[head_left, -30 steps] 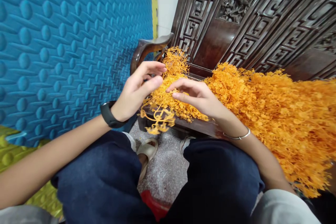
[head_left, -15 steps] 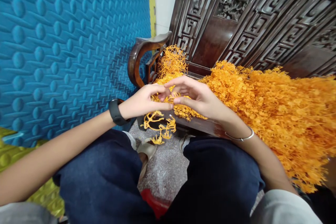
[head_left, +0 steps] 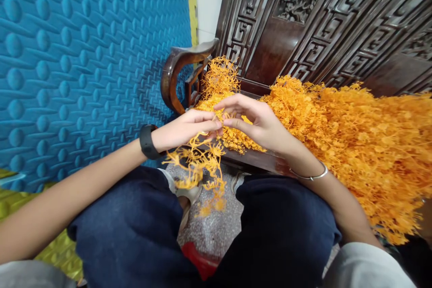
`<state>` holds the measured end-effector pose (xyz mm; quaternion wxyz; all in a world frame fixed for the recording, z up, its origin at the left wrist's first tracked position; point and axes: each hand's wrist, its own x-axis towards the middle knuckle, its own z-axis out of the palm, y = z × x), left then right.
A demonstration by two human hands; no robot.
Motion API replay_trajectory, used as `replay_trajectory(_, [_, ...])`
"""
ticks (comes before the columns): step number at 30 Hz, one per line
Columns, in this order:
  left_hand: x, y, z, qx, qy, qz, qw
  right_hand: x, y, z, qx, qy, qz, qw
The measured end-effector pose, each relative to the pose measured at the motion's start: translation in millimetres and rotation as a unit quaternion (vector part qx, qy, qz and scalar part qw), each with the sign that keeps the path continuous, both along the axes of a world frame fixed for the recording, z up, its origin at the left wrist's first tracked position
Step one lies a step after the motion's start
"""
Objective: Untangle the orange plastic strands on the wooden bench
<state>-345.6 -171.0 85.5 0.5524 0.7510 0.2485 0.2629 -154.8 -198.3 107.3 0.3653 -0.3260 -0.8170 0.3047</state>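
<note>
Between my knees, my left hand (head_left: 189, 130) is closed, its thumb pressed along its fingers. A loose bunch of orange branching plastic sprigs (head_left: 202, 162) hangs beneath it, the lower end blurred. My right hand (head_left: 251, 119) meets it fingertip to fingertip, index finger arched above. Its thumb and other fingers come together around a thin orange strand by the left fingertips; the exact pinch is partly hidden. Just behind both hands, a small heap of the same sprigs (head_left: 221, 76) lies on the dark wooden seat (head_left: 249, 158).
A big orange sprig pile (head_left: 354, 144) fills the seat to the right. The bench's curved armrest (head_left: 168, 76) stands left of the small heap, and its carved backrest (head_left: 275, 47) rises behind. Blue textured matting (head_left: 84, 63) covers the left; something red (head_left: 199, 258) lies low between my legs.
My left fingers have closed together, and more orange sprigs now dangle beneath them, reaching lower. My right hand stays almost in place beside them. The view has shifted slightly.
</note>
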Motion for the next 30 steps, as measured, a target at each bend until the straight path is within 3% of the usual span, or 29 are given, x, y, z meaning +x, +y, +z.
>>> replay_trajectory(10, [10.9,-3.8,-2.4,0.186,-0.007,0.138,0.973,-2.6,19.0,-16.9,-0.002,0.182,-0.12,0.976])
replay_trajectory(15, [17.5,0.6,-8.6,0.382,0.065,0.211,0.898,-12.6,32.8,-24.9,-0.005,0.203,-0.154,0.967])
replay_trajectory(19, [13.1,-3.5,-8.8,0.456,0.084,0.244,0.852,13.0,63.3,-28.9,0.076,0.215,-0.231,0.946])
replay_trajectory(21, [5.9,-6.9,-7.8,0.477,0.086,0.259,0.835,37.5,79.3,-32.4,0.111,0.25,-0.293,0.916])
replay_trajectory(23, [-2.7,-8.7,-7.0,0.479,0.094,0.261,0.833,56.9,89.2,-38.1,0.078,0.275,-0.33,0.9])
replay_trajectory(27, [-15.1,-6.7,-6.8,0.438,0.139,0.233,0.857,59.2,93.9,-47.3,-0.058,0.238,-0.312,0.918])
replay_trajectory(30, [-16.9,-5.1,-5.1,0.413,0.157,0.234,0.866,46.6,100.7,-48.3,-0.094,0.199,-0.316,0.923])
